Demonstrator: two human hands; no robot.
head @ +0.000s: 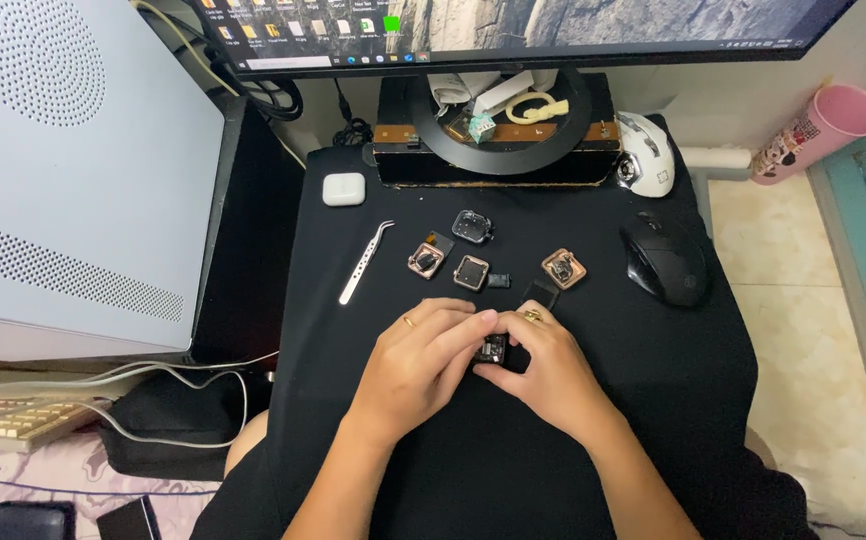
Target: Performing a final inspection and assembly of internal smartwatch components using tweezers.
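Note:
My left hand (421,360) and my right hand (545,372) meet over the black cloth (373,420) and pinch one small square black watch-like module (491,348) between their fingertips. Each hand wears a gold ring. Just beyond the hands lie several small square parts: a rose-gold case (425,259), a second square case (471,272), a dark glassy piece (472,226), a copper-coloured piece (564,268), a tiny black part (498,280) and a black square (541,293). Silver tweezers (366,262) lie to the left of them.
A white earbud case (344,189) sits at the back left. A black mouse (666,258) and a white mouse (645,153) are at the right. The monitor stand ring (498,120) rests on a dark box. A white computer tower (73,170) stands left; a pink cup (821,132) right.

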